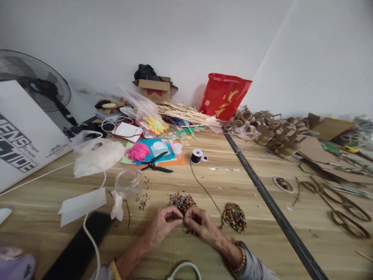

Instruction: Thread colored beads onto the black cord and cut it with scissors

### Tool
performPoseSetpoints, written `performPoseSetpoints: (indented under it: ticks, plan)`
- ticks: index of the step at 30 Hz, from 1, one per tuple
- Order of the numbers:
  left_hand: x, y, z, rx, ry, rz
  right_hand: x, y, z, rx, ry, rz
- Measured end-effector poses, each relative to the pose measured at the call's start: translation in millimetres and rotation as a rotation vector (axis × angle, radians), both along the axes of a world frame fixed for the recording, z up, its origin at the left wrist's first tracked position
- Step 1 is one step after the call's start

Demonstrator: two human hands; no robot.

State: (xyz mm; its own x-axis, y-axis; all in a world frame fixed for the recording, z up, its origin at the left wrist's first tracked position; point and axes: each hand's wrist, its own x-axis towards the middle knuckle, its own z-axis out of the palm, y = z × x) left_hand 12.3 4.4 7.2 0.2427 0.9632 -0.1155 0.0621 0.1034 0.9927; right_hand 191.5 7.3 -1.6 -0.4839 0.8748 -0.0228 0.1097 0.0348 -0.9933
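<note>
My left hand and my right hand meet fingertip to fingertip over the wood-grain table, both closed in a pinch. Whatever lies between the fingertips is too small to make out. Just beyond them is a pile of small multicoloured beads, partly hidden by my fingers. A coiled string of similar beads lies right of my right hand. A thin dark cord runs toward that coil from a spool of black cord. Short dark sticks are scattered left of the pile.
Pliers with dark handles lie before a pink yarn ball. A clear round container stands at left, near a black phone-like slab. A black strip crosses the table; large scissors and woven baskets are at right.
</note>
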Motion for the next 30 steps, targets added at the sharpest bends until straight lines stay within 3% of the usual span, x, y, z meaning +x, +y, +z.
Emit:
performPoseSetpoints:
  ticks: [16, 25, 30]
  plan:
    - [-3.4, 0.4, 1.0, 0.167, 0.046, -0.051, 0.5, 0.0, 0.8, -0.009, -0.002, -0.007]
    - [-2.4, -0.4, -1.8, 0.072, 0.073, -0.015, 0.6, 0.4, 2.4, 0.024, -0.021, -0.008]
    - [-2.4, -0.5, 1.9, 0.107, 0.117, -0.018, 1.9, 0.0, 2.3, 0.02, 0.003, 0.009]
